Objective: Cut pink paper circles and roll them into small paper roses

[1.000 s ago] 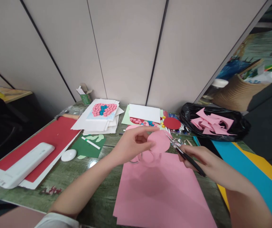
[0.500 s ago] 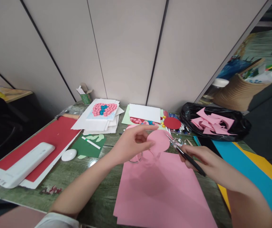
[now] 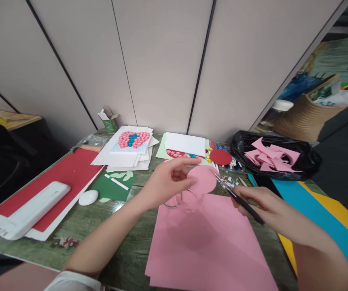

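Note:
My left hand (image 3: 169, 180) pinches a round pink paper disc (image 3: 203, 180) between thumb and fingers, holding it above the table. In my right hand (image 3: 254, 204) is a pair of black-handled scissors (image 3: 242, 202), whose blades reach to the disc's right edge. Beneath both hands lie large pink paper sheets (image 3: 204, 246), stacked slightly askew. Behind my left hand, a clear round container (image 3: 174, 200) with pink inside shows in part; my fingers hide the rest.
A black plastic bag (image 3: 312, 161) with pink paper scraps (image 3: 271, 155) lies at the back right. Blue paper (image 3: 313, 218) is on the right. To the left are a white laminator-like device (image 3: 34, 210), a white mouse (image 3: 88, 197) and green paper (image 3: 116, 190).
The pink disc has turned slightly and shifted a little left in my left hand. The scissors have moved slightly right and down, away from the disc's edge.

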The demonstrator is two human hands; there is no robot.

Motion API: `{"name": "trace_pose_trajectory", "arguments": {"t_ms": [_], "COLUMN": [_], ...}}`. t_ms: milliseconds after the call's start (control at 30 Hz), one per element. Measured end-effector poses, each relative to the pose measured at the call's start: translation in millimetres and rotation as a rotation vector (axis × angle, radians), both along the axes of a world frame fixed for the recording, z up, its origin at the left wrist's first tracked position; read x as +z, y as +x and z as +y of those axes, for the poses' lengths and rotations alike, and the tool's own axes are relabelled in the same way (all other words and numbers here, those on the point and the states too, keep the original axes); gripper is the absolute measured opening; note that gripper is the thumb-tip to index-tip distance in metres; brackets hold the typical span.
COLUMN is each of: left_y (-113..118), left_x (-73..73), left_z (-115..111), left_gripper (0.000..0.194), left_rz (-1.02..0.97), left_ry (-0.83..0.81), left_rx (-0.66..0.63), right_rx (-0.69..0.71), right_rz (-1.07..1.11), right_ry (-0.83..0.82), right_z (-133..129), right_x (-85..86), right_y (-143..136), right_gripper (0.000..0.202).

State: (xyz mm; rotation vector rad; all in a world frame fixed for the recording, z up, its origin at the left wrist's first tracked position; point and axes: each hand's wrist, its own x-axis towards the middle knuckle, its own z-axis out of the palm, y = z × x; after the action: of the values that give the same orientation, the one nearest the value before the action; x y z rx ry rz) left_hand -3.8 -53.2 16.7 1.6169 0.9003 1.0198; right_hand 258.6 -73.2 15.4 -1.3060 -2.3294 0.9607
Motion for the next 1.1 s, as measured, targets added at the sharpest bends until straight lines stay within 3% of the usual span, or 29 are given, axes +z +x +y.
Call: {"name": "trace_pose_trajectory", "arguments": {"t_ms": [733,867,1100], "left_y": [-5.0,-3.6,5.5], "left_x": [2.4,1.6,-6.1], "left_z": [1.0,2.5,0.4], "left_gripper": [0.035,0.030,0.058], "left_rz": [-0.053,-0.119,-0.262], "left_ry": [0.016,0.014,-0.044], "left_rx": [0.029,0.108,0.090], "right_rx": [0.061,0.041,-0.040], "right_rz": [-0.108,-0.026,0.066], "right_ry": [-0.003,0.013,0.027], "right_z": [-1.3,0.4,1.6], "right_x": [0.8,-1.9,-5.3], "right_y": [4.6,3.7,-4.4], "right_gripper": [0.024,0.023,0.020]}}
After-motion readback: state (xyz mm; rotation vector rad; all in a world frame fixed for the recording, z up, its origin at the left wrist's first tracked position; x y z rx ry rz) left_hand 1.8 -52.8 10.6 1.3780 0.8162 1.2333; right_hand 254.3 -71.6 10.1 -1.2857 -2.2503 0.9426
